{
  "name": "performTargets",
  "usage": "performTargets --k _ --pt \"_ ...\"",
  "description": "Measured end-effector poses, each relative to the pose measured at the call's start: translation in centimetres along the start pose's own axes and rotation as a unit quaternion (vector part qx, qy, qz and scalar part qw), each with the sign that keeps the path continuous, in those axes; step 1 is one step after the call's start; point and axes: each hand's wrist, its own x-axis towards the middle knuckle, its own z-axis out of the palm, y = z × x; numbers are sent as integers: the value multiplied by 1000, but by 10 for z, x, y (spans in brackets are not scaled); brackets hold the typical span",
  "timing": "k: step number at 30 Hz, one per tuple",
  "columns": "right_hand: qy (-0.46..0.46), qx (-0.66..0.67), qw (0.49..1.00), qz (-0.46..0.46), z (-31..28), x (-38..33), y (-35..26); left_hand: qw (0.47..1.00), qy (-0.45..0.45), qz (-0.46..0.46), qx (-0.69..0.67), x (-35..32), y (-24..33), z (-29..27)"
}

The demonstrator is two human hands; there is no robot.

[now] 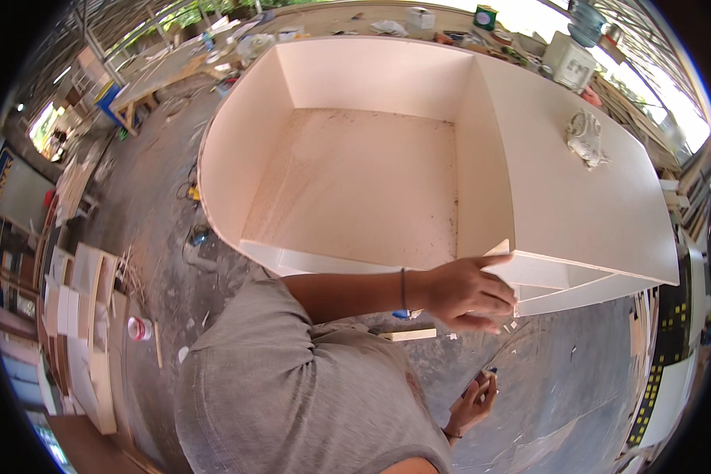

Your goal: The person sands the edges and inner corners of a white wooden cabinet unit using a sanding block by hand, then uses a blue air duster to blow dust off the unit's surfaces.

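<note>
A large cream-white cabinet carcass (577, 186) lies in front of me, with a deep open box section on the left and a flat panel on the right. My left arm reaches across my body. My left hand (468, 295) is at the near edge of the cabinet, by the corner where the divider meets the flat panel, its fingers loosely spread. Lower right, near the floor, my right hand (472, 407) is closed round a small brownish object with a dark tip; its kind is not clear. Sawdust lies on the inner panel (355, 186).
A crumpled whitish cloth (586, 141) lies on the flat panel. On the floor are a wood strip (409, 335), a white-and-red can (140, 329) and power tools (201, 235). Wooden box parts (95, 316) stand at left. A cluttered bench (340, 17) runs behind.
</note>
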Motion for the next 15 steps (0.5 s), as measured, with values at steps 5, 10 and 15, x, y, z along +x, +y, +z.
performTargets --k 5,10,15 --pt "-171 145 973 -51 31 38 -11 939 -22 -342 -38 -70 51 23" --pt "-271 14 891 -364 84 48 -100 755 -40 -590 -283 -110 72 27" --pt "-293 82 858 -414 127 36 -137 761 98 -604 -218 -125 80 1"
